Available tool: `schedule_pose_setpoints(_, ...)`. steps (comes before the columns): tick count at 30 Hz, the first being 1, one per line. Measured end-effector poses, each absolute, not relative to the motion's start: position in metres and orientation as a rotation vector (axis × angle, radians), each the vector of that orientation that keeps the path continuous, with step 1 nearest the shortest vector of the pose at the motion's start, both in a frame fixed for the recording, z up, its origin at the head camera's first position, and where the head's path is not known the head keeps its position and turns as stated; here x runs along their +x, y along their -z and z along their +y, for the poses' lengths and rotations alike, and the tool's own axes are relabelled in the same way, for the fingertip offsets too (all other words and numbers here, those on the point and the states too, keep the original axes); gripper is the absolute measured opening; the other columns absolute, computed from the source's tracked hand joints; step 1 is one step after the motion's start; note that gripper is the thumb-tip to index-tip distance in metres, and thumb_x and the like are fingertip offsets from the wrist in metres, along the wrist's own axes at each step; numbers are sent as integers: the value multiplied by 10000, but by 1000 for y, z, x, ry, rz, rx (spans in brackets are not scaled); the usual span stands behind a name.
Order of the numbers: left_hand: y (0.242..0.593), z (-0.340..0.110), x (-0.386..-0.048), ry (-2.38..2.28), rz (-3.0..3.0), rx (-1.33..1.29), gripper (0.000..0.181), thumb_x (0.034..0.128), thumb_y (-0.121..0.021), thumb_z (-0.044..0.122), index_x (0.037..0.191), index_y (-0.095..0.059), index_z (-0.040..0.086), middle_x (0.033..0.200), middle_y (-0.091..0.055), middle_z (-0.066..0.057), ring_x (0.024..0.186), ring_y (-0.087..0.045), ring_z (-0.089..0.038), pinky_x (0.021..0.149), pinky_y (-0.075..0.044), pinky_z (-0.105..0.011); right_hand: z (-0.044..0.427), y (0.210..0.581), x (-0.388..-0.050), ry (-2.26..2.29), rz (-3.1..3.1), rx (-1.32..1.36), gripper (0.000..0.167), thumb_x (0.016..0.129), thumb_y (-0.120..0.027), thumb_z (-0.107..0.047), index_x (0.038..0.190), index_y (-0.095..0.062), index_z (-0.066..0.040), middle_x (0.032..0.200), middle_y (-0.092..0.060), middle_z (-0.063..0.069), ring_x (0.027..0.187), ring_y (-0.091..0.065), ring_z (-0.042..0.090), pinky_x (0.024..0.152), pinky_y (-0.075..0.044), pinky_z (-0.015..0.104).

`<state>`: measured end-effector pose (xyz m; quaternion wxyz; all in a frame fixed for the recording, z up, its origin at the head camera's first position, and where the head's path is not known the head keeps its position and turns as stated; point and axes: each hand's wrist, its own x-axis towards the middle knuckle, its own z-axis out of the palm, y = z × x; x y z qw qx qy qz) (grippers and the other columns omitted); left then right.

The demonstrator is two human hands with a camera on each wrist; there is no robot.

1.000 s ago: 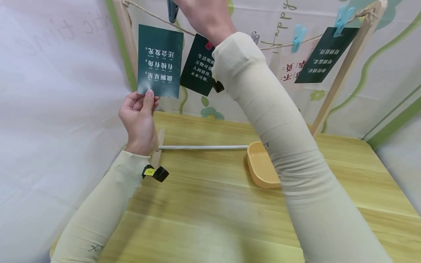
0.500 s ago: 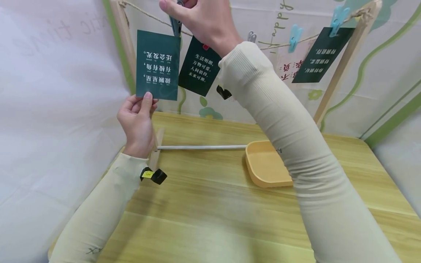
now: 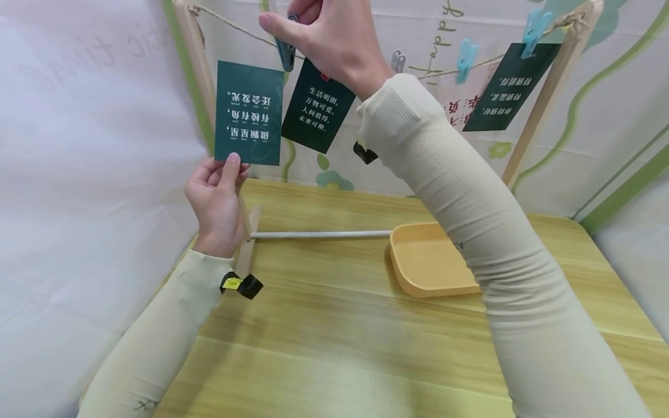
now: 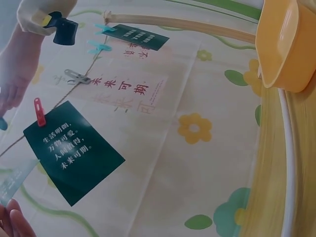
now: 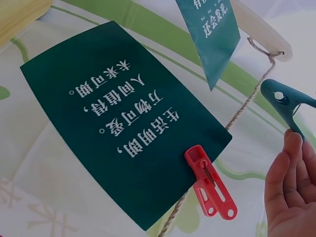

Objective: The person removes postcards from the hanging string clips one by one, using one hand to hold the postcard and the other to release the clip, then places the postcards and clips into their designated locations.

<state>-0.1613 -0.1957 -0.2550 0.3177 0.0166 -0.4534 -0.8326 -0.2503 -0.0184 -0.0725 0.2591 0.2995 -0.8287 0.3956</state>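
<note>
Pinching the clip point(image 3: 286, 54), the right hand point(image 3: 341, 47) has lowered.

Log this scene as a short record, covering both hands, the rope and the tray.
Left hand: pinches the lower edge of a green card
Right hand: holds a teal clothespin, not clamped on that card
Rope: red clip holds a second card; blue clip holds another
Tray: yellow, on the wooden table, partly behind the right sleeve
</note>
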Motion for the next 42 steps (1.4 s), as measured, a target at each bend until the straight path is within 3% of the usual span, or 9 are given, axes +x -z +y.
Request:
schedule_pose_setpoints(9, 262, -197, -161, 2164, -1245, 54, 51, 979, -742, 66, 987, -708, 29, 893, -745, -66, 853, -715, -153, 839, -619, -215, -7, 82, -247, -966, -2232, 823, 458, 908, -802, -486, 1122, -753, -84, 1141, -752, 38, 945, -631, 30, 973, -533, 104)
schedule_pose_setpoints(42, 282, -205, -146, 2241, -1298, 149, 167, 982, -744, 93, 1117, -702, 4, 1018, -735, -98, 927, -700, -169, 888, -623, -217, 24, 106, -238, -1025, -2312, 783, 441, 874, -854, -460, 1061, -771, -69, 962, -733, -11, 857, -670, 74, 848, -571, 173)
